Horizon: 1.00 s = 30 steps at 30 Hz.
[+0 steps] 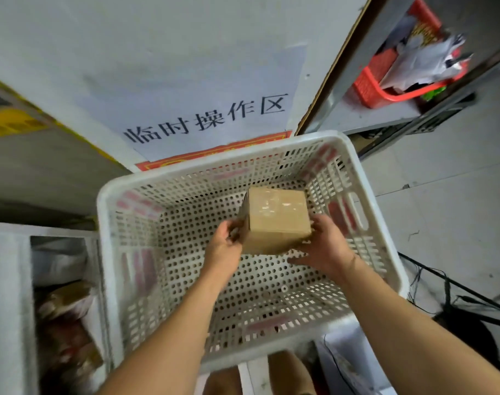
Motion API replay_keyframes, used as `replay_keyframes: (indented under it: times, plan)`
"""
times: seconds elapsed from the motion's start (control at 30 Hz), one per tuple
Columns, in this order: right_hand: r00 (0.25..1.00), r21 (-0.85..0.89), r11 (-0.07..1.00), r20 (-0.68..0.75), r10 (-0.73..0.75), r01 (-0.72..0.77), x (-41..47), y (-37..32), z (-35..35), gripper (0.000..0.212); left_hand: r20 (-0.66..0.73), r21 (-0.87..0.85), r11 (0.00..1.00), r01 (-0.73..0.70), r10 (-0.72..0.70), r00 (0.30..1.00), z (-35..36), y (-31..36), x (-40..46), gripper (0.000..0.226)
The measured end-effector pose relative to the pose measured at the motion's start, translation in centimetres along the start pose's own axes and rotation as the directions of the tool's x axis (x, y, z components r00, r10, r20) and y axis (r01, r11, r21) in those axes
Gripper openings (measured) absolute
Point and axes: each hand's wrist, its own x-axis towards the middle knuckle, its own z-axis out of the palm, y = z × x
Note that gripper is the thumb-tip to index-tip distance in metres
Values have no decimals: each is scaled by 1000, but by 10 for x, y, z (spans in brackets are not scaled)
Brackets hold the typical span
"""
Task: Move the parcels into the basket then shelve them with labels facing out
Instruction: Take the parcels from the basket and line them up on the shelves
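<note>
At the centre of the frame both hands hold a small brown cardboard parcel (274, 220) (taped, no label showing) inside the white perforated basket (383, 246): the left hand (224, 246) grips its left side, the right hand (323, 246) cups its lower right corner. A red basket (368, 89) of bags sits at upper right, above grey floor.

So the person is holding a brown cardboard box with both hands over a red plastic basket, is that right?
Not quite: the basket under the box is white, not red. The head view shows both the left hand and the right hand holding the brown cardboard box over it. The only red basket sits apart, on a shelf at the upper right.
</note>
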Motion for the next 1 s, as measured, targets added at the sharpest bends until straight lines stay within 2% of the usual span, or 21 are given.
replay_keyframes:
  times: [0.07, 0.17, 0.23, 0.3, 0.33, 0.43, 0.47, 0.53, 0.6, 0.73, 0.87, 0.93, 1.0]
  plan:
    - [996, 8, 999, 81, 39, -40, -18, -6, 19, 70, -31, -115, 993, 6, -10, 999, -24, 14, -28, 40]
    - [986, -32, 999, 163, 41, -36, -51, -16, 47, 74, -75, -307, 952, 0, -24, 997, -56, 37, -68, 14]
    - [974, -40, 999, 224, 30, -22, -77, -21, 64, 69, -99, -334, 942, -31, -2, 995, -73, 50, -92, 31]
    - [956, -44, 999, 293, -13, 27, -105, -26, 79, 61, -117, -343, 935, -90, 52, 992, -90, 65, -116, 33]
    - [941, -62, 996, 336, -32, 56, -118, -29, 86, 63, -127, -351, 929, -116, 75, 989, -98, 71, -125, 36]
    - [865, -137, 978, 497, -72, 160, -152, -36, 105, 77, -106, -364, 920, -146, 115, 988, -121, 84, -155, 73]
    - [844, -137, 974, 529, -82, 181, -162, -38, 111, 81, -96, -374, 913, -160, 133, 986, -129, 87, -166, 77]
    - [833, -133, 969, 543, -105, 208, -178, -45, 121, 84, -93, -389, 903, -181, 157, 983, -144, 91, -184, 73]
    - [804, -143, 959, 583, -119, 246, -194, -55, 137, 82, -140, -415, 879, -234, 192, 971, -158, 100, -206, 56]
    - [766, -247, 927, 639, -62, 281, -222, -76, 183, 65, -255, -397, 824, -404, 323, 911, -185, 113, -240, 55]
    - [708, -330, 875, 706, -22, 355, -241, -88, 223, 58, -376, -199, 832, -517, 422, 825, -207, 126, -276, 58]
    - [672, -301, 869, 739, -48, 392, -247, -91, 244, 64, -410, -125, 852, -508, 422, 809, -221, 127, -298, 56]
    - [642, -276, 865, 763, -68, 420, -256, -91, 271, 70, -447, -125, 883, -452, 357, 820, -238, 123, -323, 57]
